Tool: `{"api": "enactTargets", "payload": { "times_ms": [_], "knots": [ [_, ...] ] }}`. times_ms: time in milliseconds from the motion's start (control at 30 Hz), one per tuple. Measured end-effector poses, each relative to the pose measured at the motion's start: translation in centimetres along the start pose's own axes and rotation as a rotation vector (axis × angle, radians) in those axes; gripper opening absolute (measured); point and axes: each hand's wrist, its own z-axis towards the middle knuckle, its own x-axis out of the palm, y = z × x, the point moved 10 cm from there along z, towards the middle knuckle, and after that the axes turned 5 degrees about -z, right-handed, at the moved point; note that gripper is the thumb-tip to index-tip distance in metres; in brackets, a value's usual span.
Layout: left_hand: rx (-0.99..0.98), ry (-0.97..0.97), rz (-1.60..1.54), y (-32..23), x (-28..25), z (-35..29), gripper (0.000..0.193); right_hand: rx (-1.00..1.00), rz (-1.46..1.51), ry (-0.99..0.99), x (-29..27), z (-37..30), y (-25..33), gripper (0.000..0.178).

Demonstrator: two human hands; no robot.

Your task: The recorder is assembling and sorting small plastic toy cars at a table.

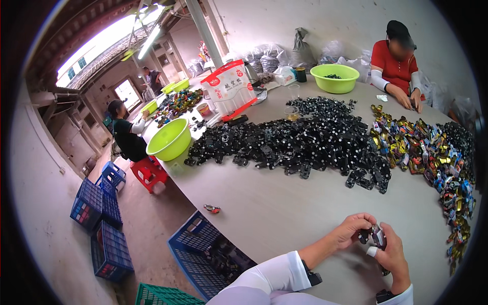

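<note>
Both forearms are coming in from the lower edge in white sleeves, bending inward so the hands are meeting over the near edge of the grey tabletop [284, 213]. The left hand [352, 227] is curling palm-down, its fingers folding over the top of a small dark part [375, 237] and gripping it from the left. The right hand [392, 256] is rising from below with the wrist cocked upward, its taped thumb pressing against the same part and its fingers closing round the far side, so the piece is being pinched between the two hands just above the tabletop. A dark band is showing at each wrist.

Well beyond the hands, a long heap of black parts [305, 145] is stretching across the tabletop, and a pile of colourful pieces [432, 152] is running down its right side. A lime-green bowl [169, 139] is sitting at the left edge. Blue crates [195, 244] are standing on the floor below.
</note>
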Motion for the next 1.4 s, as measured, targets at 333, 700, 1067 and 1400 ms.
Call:
{"api": "enactTargets", "payload": {
  "times_ms": [333,700,1067,1400],
  "knots": [
    [0.019,-0.069,0.026,0.2,0.1,-0.8,0.013,0.028,-0.087,0.056,0.4,-0.7,0.5,0.074],
    [-0.044,-0.125,0.191,0.0,1.3,-1.7,0.014,0.082,0.143,-0.005,0.1,-0.3,-0.4,0.019],
    [0.137,-0.238,0.055,-1.2,0.0,-0.9,0.032,0.547,1.076,-0.069,1.1,-3.8,-5.4,0.026],
    [0.040,-0.128,0.325,0.3,2.4,-1.2,0.050,0.477,0.924,-0.126,0.7,-3.2,-4.5,0.027]
  ]
}}
